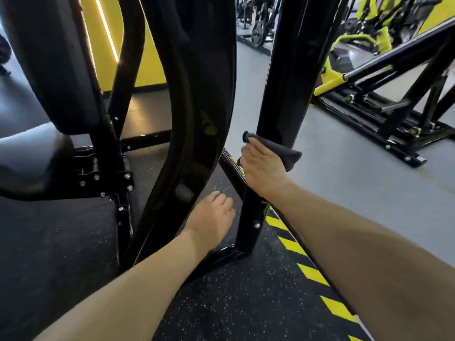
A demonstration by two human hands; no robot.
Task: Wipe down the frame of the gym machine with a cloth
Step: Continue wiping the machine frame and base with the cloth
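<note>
Right hand [262,168] is gripping the grey cloth [283,152] against the black upright [288,70] (frame); left hand [211,217], at seven o'clock, is hanging relaxed, holding nothing.

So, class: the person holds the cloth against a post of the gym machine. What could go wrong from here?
1. The cloth is bunched in the right hand, so only part of it meets the upright post; patches may be missed.
2. A capped peg juts out just above the fingers; an upward stroke could knock them against it.
3. The left hand hangs close to the curved frame member and could bump it.
</note>
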